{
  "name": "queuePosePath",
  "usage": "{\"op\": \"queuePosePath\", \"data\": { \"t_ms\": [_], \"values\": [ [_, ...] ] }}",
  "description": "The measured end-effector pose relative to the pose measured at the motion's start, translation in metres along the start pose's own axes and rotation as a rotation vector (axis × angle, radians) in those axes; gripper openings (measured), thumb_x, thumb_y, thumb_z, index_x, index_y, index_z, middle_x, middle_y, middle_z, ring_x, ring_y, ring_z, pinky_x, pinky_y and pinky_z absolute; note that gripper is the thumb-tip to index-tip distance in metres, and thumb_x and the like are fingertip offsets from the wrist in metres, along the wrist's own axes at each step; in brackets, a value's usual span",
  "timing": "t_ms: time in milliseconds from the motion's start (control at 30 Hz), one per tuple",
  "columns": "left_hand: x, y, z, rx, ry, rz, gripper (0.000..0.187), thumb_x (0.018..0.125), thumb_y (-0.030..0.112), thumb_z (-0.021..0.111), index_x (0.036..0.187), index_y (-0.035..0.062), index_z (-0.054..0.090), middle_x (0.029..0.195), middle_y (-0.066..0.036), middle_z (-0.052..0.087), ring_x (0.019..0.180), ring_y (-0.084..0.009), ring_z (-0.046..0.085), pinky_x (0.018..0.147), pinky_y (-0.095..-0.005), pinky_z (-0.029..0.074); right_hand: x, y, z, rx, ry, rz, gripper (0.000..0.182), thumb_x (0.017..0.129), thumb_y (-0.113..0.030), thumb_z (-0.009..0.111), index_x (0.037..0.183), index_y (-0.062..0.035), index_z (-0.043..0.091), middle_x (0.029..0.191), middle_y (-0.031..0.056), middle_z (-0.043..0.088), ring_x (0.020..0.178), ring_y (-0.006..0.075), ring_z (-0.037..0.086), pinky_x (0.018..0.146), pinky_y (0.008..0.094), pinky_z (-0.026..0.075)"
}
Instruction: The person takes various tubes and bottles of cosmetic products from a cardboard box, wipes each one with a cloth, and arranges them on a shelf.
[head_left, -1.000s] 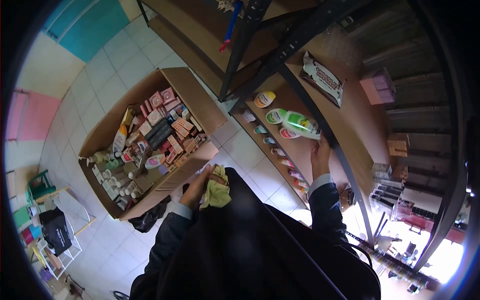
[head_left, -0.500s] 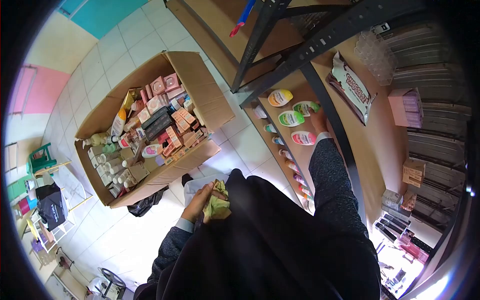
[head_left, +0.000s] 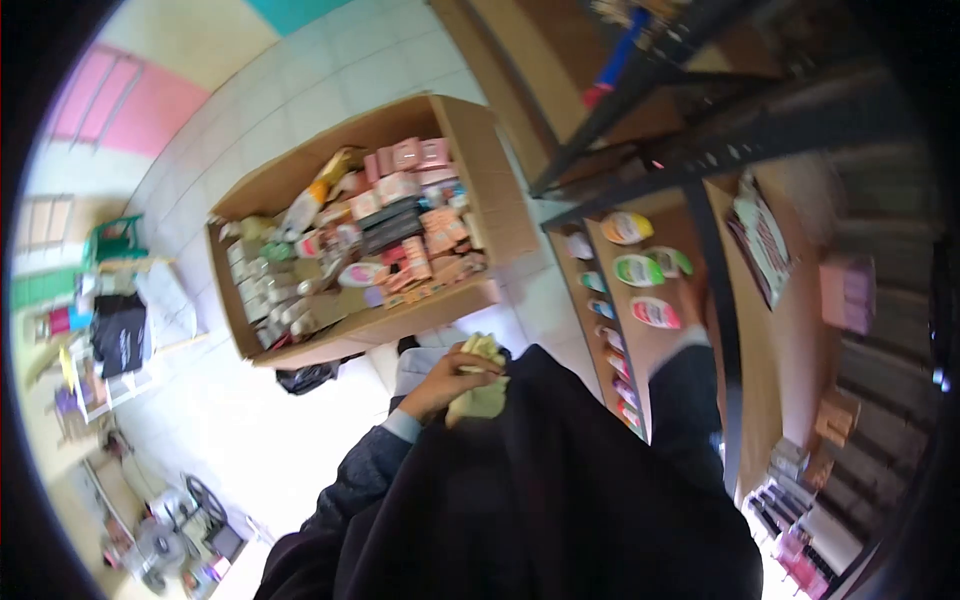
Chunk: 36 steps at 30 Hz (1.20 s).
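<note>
The left hand [head_left: 450, 385] is closed around a crumpled pale-yellow cloth [head_left: 482, 395], the thumb and fingers bunching it so that part sticks up above the grip and part droops below. The right hand [head_left: 692, 295] reaches out to the brown shelf [head_left: 650, 362], its fingers at the near end of a green-and-white bottle [head_left: 668, 262]. That hand is blurred, so I cannot tell how far its fingers are open, or whether they have hold of the bottle or only touch it.

Just left of the right hand lies a second bottle with a green label [head_left: 638, 270]; beyond that one is a bottle with a yellow label [head_left: 627, 228], and on the nearer side a bottle with a red-pink label [head_left: 655, 312]. All four lie on the same board (their lettering is too smeared to read). Farther left of that grip, a row of small containers [head_left: 600, 309] lines a separate, narrower board. Right of the right hand runs a dark metal shelf post [head_left: 733, 370], and past it are a white-and-brown wrapped packet [head_left: 765, 245] and a pink box [head_left: 848, 293].

Ahead of the left hand and off to its left, well apart from the cloth, an open cardboard carton [head_left: 485, 190] holds small boxes and bottles heaped together.
</note>
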<state>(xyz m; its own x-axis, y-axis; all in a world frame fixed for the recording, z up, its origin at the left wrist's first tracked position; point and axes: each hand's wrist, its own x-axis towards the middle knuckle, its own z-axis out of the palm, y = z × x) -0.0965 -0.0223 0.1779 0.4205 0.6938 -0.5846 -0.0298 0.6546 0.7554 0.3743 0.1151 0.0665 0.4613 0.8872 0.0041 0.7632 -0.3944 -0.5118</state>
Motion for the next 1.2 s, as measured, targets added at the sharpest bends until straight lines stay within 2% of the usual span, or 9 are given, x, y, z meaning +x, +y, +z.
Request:
{"op": "queuePosePath", "data": {
  "t_ms": [100,200,333,433,500,600,733,867,1200],
  "values": [
    [-0.007,0.011,-0.005,0.065,0.059,0.143,0.029,0.070,0.007,0.066,0.099,0.0132,0.066,0.116,-0.014,0.042,0.114,-0.0298,0.039,0.100,-0.0342,0.030,-0.058,-0.073,-0.034,0.030,0.169,0.104,0.035,0.083,-0.021,0.059,0.111,-0.0010,0.051,0.107,0.0164,0.055,0.103,0.0253,0.052,0.089,0.0350,0.040],
    [-0.006,0.022,-0.018,0.184,0.146,0.281,0.037,0.072,0.009,0.067,0.107,0.0153,0.062,0.118,-0.015,0.041,0.116,-0.0314,0.038,0.101,-0.0354,0.029,-0.132,-0.175,-0.043,0.276,0.189,-0.249,0.024,0.082,-0.013,0.059,0.102,-0.0005,0.055,0.092,0.0092,0.058,0.085,0.0198,0.055,0.075,0.0314,0.045],
    [-0.023,0.064,-0.035,0.422,0.423,0.517,0.058,0.074,0.009,0.068,0.127,0.0097,0.044,0.130,-0.017,0.038,0.119,-0.0322,0.038,0.102,-0.0350,0.027,-0.174,-0.282,0.004,0.747,-0.726,-0.379,0.037,0.086,-0.012,0.054,0.120,-0.0023,0.043,0.113,0.0105,0.051,0.107,0.0200,0.048,0.088,0.0307,0.040],
    [-0.041,0.085,-0.060,0.359,0.420,0.535,0.090,0.069,0.012,0.073,0.138,0.0081,0.016,0.133,-0.020,0.034,0.124,-0.0343,0.034,0.102,-0.0373,0.028,-0.221,-0.352,0.032,0.775,-0.935,-0.508,0.040,0.090,-0.013,0.047,0.128,-0.0042,0.037,0.125,0.0104,0.043,0.111,0.0204,0.047,0.092,0.0297,0.039],
    [-0.056,0.087,-0.079,0.315,0.396,0.524,0.108,0.064,0.012,0.077,0.140,0.0090,0.001,0.133,-0.022,0.034,0.127,-0.0330,0.030,0.101,-0.0376,0.030,-0.246,-0.377,0.055,1.013,-1.054,-0.153,0.043,0.092,-0.017,0.044,0.132,-0.0072,0.033,0.131,0.0109,0.040,0.113,0.0218,0.046,0.095,0.0331,0.038],
    [-0.076,0.082,-0.123,0.142,0.306,0.466,0.103,0.064,0.010,0.077,0.140,0.0121,0.007,0.131,-0.019,0.039,0.121,-0.0302,0.040,0.096,-0.0347,0.038,-0.259,-0.405,0.070,1.293,-1.193,0.241,0.041,0.094,-0.024,0.040,0.130,-0.0046,0.036,0.132,0.0092,0.038,0.120,0.0222,0.039,0.098,0.0328,0.033],
    [-0.088,0.091,-0.222,0.659,0.575,0.419,0.064,0.071,0.018,0.071,0.127,0.0078,0.040,0.113,-0.019,0.053,0.104,-0.0252,0.053,0.077,-0.0338,0.047,-0.254,-0.411,0.104,1.577,-1.160,0.690,0.047,0.091,-0.036,0.041,0.126,-0.0045,0.040,0.124,0.0125,0.047,0.114,0.0262,0.045,0.100,0.0388,0.033],
    [-0.070,0.078,-0.348,0.974,1.161,0.516,0.050,0.070,0.014,0.066,0.115,0.0013,0.048,0.105,-0.020,0.054,0.099,-0.0372,0.051,0.088,-0.0379,0.041,-0.234,-0.404,0.117,1.626,-0.852,0.680,0.054,0.089,-0.046,0.041,0.123,-0.0038,0.044,0.123,0.0136,0.048,0.114,0.0298,0.045,0.099,0.0426,0.033],
    [-0.033,0.059,-0.475,1.560,1.013,0.045,0.014,0.078,0.007,0.050,0.089,0.0017,0.057,0.092,-0.015,0.060,0.092,-0.0293,0.055,0.078,-0.0362,0.047,-0.247,-0.387,0.112,1.789,-0.766,0.690,0.042,0.087,-0.023,0.039,0.124,-0.0026,0.042,0.124,0.0127,0.048,0.118,0.0265,0.042,0.102,0.0413,0.030]
  ]
}}
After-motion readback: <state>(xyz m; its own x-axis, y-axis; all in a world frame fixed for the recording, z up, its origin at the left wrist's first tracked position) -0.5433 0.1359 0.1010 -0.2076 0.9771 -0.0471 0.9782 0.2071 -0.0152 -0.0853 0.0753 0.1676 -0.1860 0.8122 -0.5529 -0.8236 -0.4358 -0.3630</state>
